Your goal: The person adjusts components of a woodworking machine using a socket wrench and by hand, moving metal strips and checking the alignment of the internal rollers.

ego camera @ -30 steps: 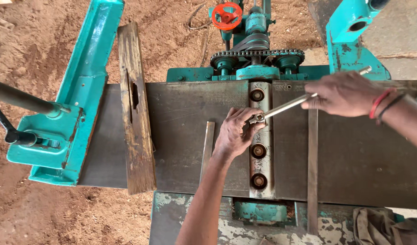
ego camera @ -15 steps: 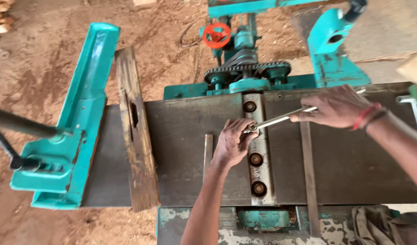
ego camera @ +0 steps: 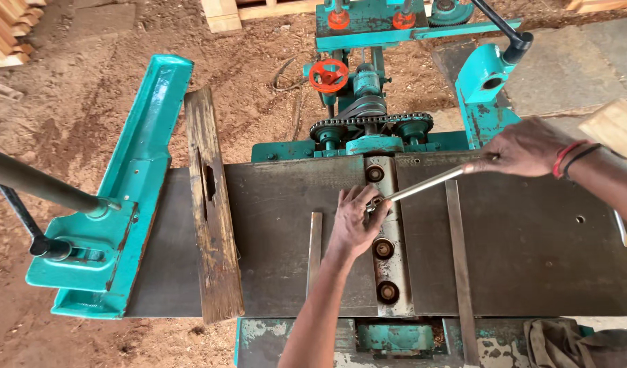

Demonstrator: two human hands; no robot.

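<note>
- At the near edge of the frame, a crumpled brown cloth [ego camera: 566, 344] lies on the worn teal machine base [ego camera: 286, 337], right of the person's left forearm, which comes up from the bottom.
- On the dark steel machine table [ego camera: 531, 252], the left hand [ego camera: 354, 221] rests over the cutter block strip [ego camera: 388, 272], its fingers curled together around the head of the long silver wrench [ego camera: 422, 185] where the tool meets a bolt; the bolt itself is hidden under the hand.
- Two round bolts [ego camera: 384, 249] of the same strip show bare just nearer than that hand, and a third sits beyond it.
- A flat grey metal bar [ego camera: 315, 252] lies on the table left of the left hand, and a longer flat metal bar [ego camera: 460, 266] lies to its right, passing beneath the wrench.
- The wrench slants up and to the right across the table, and the right hand [ego camera: 525, 146] is clamped on its far end, red and black bands at the wrist.
- Farther left, a weathered brown wooden plank [ego camera: 211, 204] lies across the table beside the long teal cast-metal fence [ego camera: 133, 184].
- Beyond the table, a chain on toothed sprockets [ego camera: 371, 123] and a small red handwheel [ego camera: 328, 75] stand on the teal frame, over sawdust-covered ground [ego camera: 75, 102].
</note>
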